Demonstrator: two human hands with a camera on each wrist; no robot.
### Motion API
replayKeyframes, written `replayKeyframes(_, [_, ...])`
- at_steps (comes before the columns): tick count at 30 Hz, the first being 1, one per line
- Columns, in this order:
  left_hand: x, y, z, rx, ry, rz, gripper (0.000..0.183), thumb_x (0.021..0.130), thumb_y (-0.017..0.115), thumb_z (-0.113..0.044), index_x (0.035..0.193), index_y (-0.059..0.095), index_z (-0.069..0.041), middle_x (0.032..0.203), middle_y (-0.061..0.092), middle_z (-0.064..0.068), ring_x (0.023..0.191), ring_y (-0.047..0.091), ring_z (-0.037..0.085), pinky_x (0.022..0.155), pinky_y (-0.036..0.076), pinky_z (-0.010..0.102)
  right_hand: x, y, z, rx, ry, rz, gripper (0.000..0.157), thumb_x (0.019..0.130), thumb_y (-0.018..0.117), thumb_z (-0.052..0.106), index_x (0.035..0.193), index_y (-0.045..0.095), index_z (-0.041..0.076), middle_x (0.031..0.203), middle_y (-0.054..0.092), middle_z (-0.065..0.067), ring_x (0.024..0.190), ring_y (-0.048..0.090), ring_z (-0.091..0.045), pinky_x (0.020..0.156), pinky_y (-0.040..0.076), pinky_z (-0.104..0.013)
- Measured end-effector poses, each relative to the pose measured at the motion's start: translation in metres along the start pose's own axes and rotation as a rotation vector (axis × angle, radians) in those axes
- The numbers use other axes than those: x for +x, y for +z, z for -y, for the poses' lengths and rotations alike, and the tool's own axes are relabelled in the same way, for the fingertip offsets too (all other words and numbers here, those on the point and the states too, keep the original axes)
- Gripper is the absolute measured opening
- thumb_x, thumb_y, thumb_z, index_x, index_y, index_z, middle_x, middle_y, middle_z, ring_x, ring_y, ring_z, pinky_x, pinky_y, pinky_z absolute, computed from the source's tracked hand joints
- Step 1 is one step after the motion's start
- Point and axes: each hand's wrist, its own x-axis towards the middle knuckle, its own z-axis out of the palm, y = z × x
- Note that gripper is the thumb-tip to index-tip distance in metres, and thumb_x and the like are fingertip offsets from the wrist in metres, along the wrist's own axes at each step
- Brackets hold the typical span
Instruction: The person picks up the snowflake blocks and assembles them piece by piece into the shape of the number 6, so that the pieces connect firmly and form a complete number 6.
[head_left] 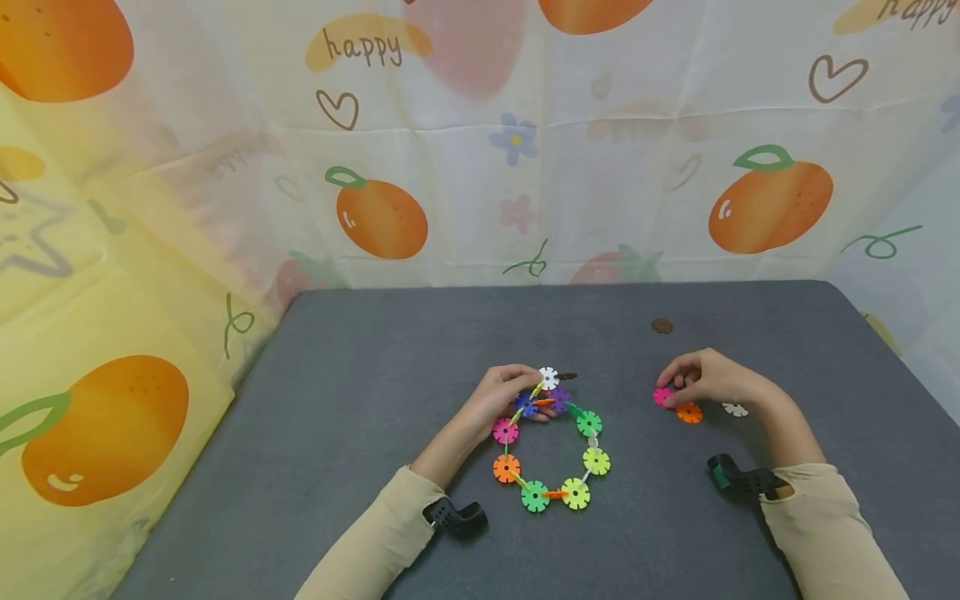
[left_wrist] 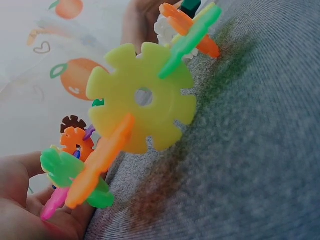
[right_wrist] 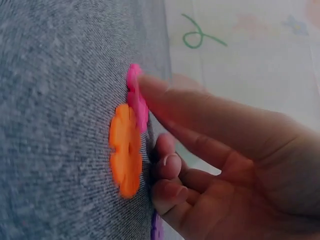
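Note:
Notched plastic discs, slotted edge to edge, form a ring (head_left: 535, 497) in many colours. My left hand (head_left: 495, 400) grips it at its far left part, close to the blue disc (head_left: 526, 406) and the white disc (head_left: 549, 378). In the left wrist view a yellow disc (left_wrist: 115, 85) of the ring looms in front, with an orange disc (left_wrist: 100, 167) slotted into its edge. My right hand (head_left: 708, 379) pinches a loose pink disc (right_wrist: 136, 95) at the table. Beside that one lies a loose orange disc (right_wrist: 125, 155), partly overlapping it in the right wrist view.
A white disc (head_left: 735, 409) lies under the right wrist, and a brown disc (head_left: 662, 326) sits farther back on the grey table (head_left: 390, 350). Black wrist cameras (head_left: 457, 518) jut from both sleeves. A printed cloth (head_left: 465, 208) hangs behind the table.

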Motion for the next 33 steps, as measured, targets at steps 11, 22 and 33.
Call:
replayKeyframes(11, [0.001,0.001,0.001,-0.055,-0.012,0.028,0.030,0.099,0.057,-0.021,0.118,0.066,0.000,0.108,0.065,0.007,0.075,0.072,0.013,0.073,0.062,0.035,0.000,0.001,0.003,0.046,0.007,-0.021,0.027,0.085,0.075,0.015,0.097,0.060,-0.004,0.081,0.066,-0.007,0.065,0.058,-0.012,0.059,0.050,-0.028])
replayKeyframes(22, [0.002,0.000,0.000,0.131,0.016,-0.034,0.033,0.094,0.064,-0.034,0.106,0.070,-0.004,0.117,0.065,0.005,0.106,0.054,0.013,0.097,0.046,0.033,0.010,0.016,0.021,0.173,-0.037,-0.082,0.032,0.092,0.069,0.022,0.111,0.067,-0.004,0.089,0.071,-0.009,0.070,0.062,-0.015,0.064,0.056,-0.031])
replayKeyframes(33, [0.004,-0.003,0.001,0.079,-0.033,-0.034,0.032,0.087,0.072,-0.040,0.093,0.068,-0.009,0.115,0.062,0.003,0.115,0.052,0.018,0.096,0.044,0.035,0.033,0.061,0.048,0.452,-0.144,0.110,0.031,0.095,0.063,0.019,0.112,0.062,-0.008,0.098,0.073,-0.006,0.089,0.072,-0.020,0.084,0.060,-0.039])
